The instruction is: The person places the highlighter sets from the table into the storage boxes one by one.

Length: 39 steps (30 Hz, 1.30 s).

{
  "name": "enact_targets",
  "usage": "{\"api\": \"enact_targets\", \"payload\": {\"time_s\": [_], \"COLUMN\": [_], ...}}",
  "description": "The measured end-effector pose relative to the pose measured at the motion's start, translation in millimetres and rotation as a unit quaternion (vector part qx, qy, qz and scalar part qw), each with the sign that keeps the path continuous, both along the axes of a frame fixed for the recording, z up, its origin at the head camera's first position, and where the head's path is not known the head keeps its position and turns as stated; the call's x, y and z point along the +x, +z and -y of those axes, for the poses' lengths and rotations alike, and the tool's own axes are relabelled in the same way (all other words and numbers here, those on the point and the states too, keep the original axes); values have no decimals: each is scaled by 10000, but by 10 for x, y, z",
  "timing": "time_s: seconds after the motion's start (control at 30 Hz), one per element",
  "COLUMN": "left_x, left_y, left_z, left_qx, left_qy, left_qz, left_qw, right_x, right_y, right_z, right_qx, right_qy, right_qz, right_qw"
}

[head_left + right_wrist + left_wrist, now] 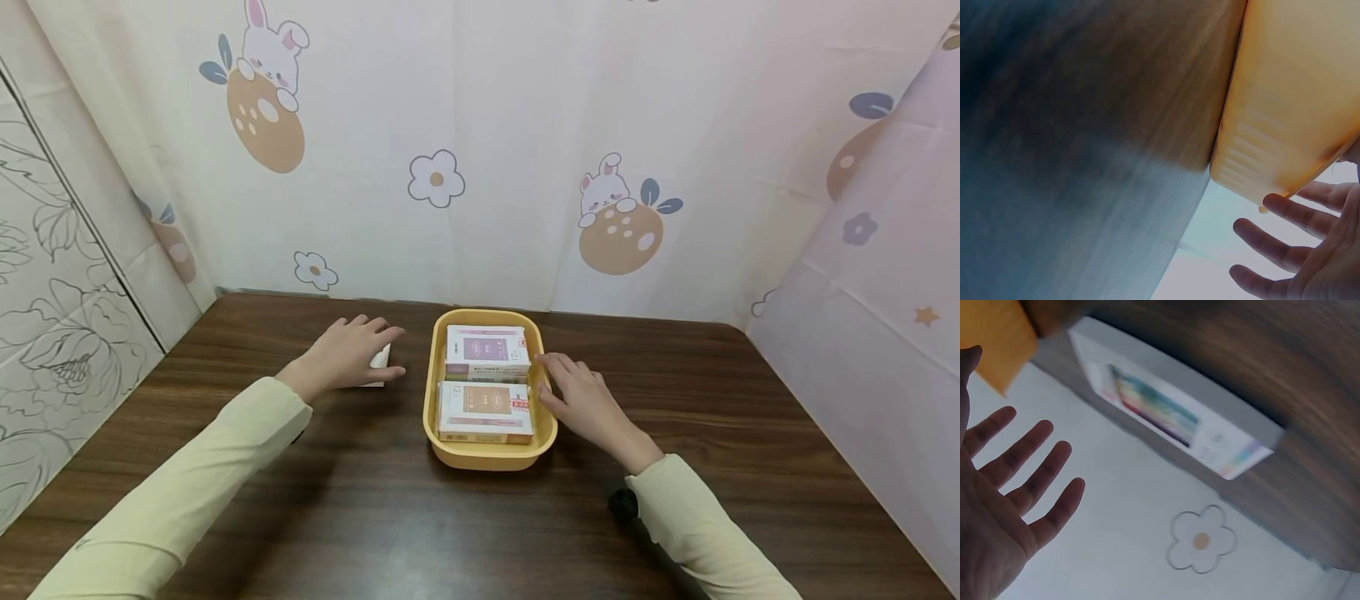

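Observation:
A yellow plastic basket (489, 457) stands on the table with two small cartons in it: a purple-and-white box (487, 348) at the back and an orange-and-white box (486, 410) in front. My left hand (348, 354) hovers left of the basket with fingers spread, holding nothing. Partly hidden beneath it lies a white box (380, 360); the left wrist view shows this box (1166, 400) with a colourful picture on its face. At the basket's right rim, my right hand (583, 396) has its fingers extended and its fingertips by the edge.
The dark wooden table (360, 517) reaches back to a curtain (510, 108) printed with rabbits and flowers. A flower-patterned panel (67, 333) borders the left side, and another stretch of curtain (877, 333) closes the right.

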State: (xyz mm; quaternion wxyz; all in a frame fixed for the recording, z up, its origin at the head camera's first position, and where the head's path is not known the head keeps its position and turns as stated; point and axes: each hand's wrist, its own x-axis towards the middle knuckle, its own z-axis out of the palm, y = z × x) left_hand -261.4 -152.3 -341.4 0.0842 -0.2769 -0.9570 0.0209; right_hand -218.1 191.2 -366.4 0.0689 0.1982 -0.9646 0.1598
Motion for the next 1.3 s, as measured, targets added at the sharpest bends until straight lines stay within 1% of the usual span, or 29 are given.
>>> {"api": "enact_targets", "payload": {"time_s": [0.1, 0.23, 0.47, 0.57, 0.9, 1.3], "left_x": [-23, -38, -73, -90, -143, -182], "left_y": [-66, -118, -192, -228, -293, -351], "left_z": [77, 156, 285, 345, 492, 543], "left_qx": [-135, -163, -204, -204, -159, -35], "left_qy": [68, 125, 161, 164, 137, 108], "left_qz": [68, 152, 55, 64, 216, 435], "left_qw": [9999, 9997, 9996, 9996, 9995, 9990], "right_x": [2, 2, -2, -3, 3, 7], "right_y": [0, -2, -7, -8, 4, 13], "right_z": [2, 2, -2, -3, -4, 2], "right_qx": [-7, -12, -30, -37, -37, -44], "right_qy": [-6, -10, -16, -5, 9, -1], "right_qz": [14, 14, 28, 33, 24, 44], "right_qw": [10000, 10000, 10000, 10000, 10000, 10000]}}
